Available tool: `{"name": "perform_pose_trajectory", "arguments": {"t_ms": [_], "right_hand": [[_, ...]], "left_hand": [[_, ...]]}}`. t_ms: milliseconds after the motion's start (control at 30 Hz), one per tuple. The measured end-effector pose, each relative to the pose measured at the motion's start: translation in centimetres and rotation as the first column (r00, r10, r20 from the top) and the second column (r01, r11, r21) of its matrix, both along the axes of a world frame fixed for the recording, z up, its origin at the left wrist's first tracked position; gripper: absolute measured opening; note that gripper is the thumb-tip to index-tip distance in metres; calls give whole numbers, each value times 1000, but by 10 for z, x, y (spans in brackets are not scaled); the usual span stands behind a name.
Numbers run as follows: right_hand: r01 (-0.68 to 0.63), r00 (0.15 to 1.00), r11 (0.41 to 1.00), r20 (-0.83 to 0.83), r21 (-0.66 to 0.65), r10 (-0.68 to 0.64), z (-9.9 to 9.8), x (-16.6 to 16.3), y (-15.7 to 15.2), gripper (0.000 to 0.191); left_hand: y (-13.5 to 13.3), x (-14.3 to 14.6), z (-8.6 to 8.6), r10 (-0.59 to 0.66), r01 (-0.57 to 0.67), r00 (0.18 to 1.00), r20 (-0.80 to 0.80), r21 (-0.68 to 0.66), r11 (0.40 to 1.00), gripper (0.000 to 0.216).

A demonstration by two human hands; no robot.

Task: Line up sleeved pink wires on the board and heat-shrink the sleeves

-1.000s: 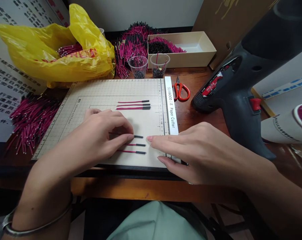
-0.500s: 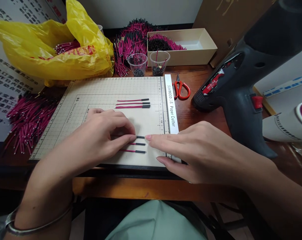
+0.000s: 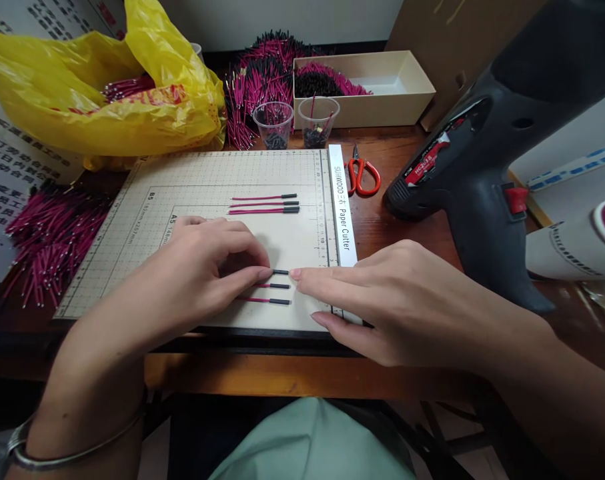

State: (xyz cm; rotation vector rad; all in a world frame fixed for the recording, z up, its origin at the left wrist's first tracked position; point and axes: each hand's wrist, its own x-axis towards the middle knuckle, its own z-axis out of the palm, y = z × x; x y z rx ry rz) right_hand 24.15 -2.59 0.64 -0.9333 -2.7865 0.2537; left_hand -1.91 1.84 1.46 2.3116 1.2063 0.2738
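Observation:
My left hand (image 3: 202, 267) lies on the paper cutter board (image 3: 192, 180), its fingers pinched on a thin magenta wire with a black sleeve end (image 3: 281, 272). My right hand (image 3: 397, 300) rests on the board's right edge, fingers stretched out, its forefinger tip touching the black end of that wire. Two more such wires (image 3: 272, 293) lie just below it. Three others (image 3: 267, 203) lie side by side further up the board.
A heat gun (image 3: 477, 173) stands at the right. Red scissors (image 3: 362, 175), two clear cups (image 3: 295, 123), a cardboard box (image 3: 382, 83), a yellow bag (image 3: 102, 100) and piles of magenta wires (image 3: 52, 240) ring the board. A paper cup (image 3: 582, 247) lies far right.
My right forefinger has closed the small gap to the wire's black end. The view has tilted slightly, shifting the table's things a little upward.

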Motion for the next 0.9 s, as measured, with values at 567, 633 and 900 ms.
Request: {"name": "perform_pose_trajectory", "arguments": {"t_ms": [567, 633, 900], "right_hand": [[10, 999, 1000, 42, 6, -10, 3, -2, -1, 23], [-3, 999, 1000, 41, 14, 3, 3, -3, 0, 25], [-10, 999, 1000, 48, 23, 8, 4, -3, 2, 27]], "left_hand": [[0, -2, -1, 9, -8, 1000, -6, 35, 999, 23], [-1, -2, 0, 17, -17, 1000, -8, 15, 1000, 23], [-2, -3, -2, 13, -13, 1000, 15, 23, 1000, 23]]}}
